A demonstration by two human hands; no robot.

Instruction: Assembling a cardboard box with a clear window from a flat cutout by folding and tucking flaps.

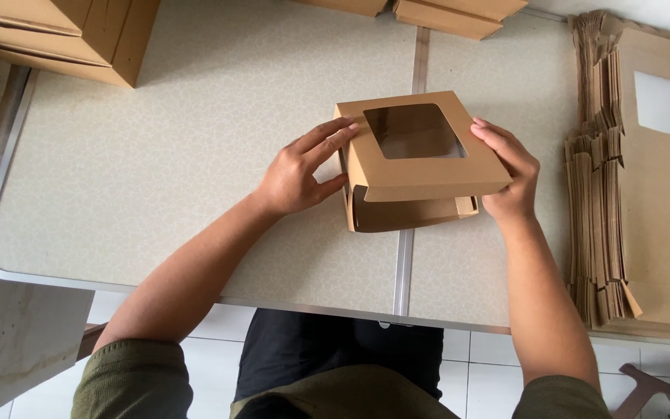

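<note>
Head view, both hands' grip holding brown windowed box (420, 159), left hand (300, 174), right hand (509, 174).

Brown window box (420, 174) at table centre, between my left hand (298, 174) and right hand (512, 174); lid with dark rectangular window sits skewed over the tray, front edge gaping. Flat stack (599, 217) of same brown card at my right, top sheet showing a pale window. Carton (63, 35) far left corner. More brown boxes (451, 14) at far edge, likely folded ones.
</note>
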